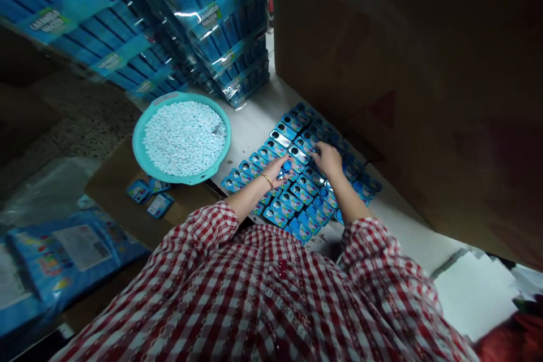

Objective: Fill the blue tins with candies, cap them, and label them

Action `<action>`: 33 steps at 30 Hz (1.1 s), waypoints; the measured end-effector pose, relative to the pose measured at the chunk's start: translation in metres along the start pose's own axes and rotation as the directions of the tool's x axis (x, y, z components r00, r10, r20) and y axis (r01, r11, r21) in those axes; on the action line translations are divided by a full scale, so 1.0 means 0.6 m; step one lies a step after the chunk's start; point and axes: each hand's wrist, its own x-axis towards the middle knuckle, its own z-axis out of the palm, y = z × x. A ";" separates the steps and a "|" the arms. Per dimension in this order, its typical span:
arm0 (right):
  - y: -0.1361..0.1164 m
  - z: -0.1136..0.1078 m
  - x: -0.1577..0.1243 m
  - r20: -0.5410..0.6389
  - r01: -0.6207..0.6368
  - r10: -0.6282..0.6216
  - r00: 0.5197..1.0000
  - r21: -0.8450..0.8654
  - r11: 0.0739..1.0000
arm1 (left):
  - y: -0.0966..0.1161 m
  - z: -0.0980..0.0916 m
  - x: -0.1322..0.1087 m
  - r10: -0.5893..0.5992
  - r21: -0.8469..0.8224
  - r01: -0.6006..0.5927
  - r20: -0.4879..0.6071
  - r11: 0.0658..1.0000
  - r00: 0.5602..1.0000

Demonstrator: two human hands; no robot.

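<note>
Rows of small blue rectangular packs (291, 201) with printed labels lie close together on the white table. Some have a dark round opening at one end, and others carry a blue round cap. My left hand (275, 172), palm up above the packs, is curled around a few small blue round caps (287, 166). To its right, my right hand (328, 159) reaches down to the packs with its fingers drawn together. Whatever is between those fingertips is too small to make out.
A turquoise basin (139, 150) full of small white candies (182, 138) stands at the left. Behind it rise plastic-wrapped stacks of blue boxes (207, 17). A large cardboard box (403, 79) walls off the right. Loose blue packs (159, 205) lie on cardboard at the lower left.
</note>
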 end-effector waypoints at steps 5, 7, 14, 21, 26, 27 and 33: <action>-0.064 0.051 -0.067 -0.082 0.312 -0.304 0.949 0.372 0.874 | -0.016 0.008 0.002 0.041 -0.014 -0.043 -0.082 0.999 0.996; -0.065 0.056 -0.069 -0.096 0.265 -0.248 0.964 0.411 0.872 | -0.022 0.006 0.001 0.029 -0.007 -0.030 -0.087 1.000 0.996; 0.010 0.015 -0.026 -0.040 -0.132 0.134 0.990 0.050 0.990 | -0.022 -0.019 -0.014 0.132 0.105 -0.126 -0.048 0.986 0.990; 0.014 0.004 0.036 0.178 -0.252 0.291 0.940 -0.216 0.943 | -0.017 -0.006 -0.032 0.116 0.215 -0.114 0.002 0.970 0.993; 0.013 0.003 0.019 0.131 -0.212 0.237 0.963 -0.179 0.961 | -0.009 -0.003 -0.042 0.095 0.355 -0.116 0.077 0.927 0.993; 0.012 0.007 0.008 0.101 -0.170 0.179 0.979 -0.098 0.981 | -0.008 -0.005 -0.043 0.087 0.394 -0.112 0.081 0.912 0.993; -0.015 0.032 -0.053 0.148 0.193 -0.376 0.915 0.657 0.729 | -0.020 -0.019 -0.047 -0.014 0.498 -0.056 0.137 0.866 0.991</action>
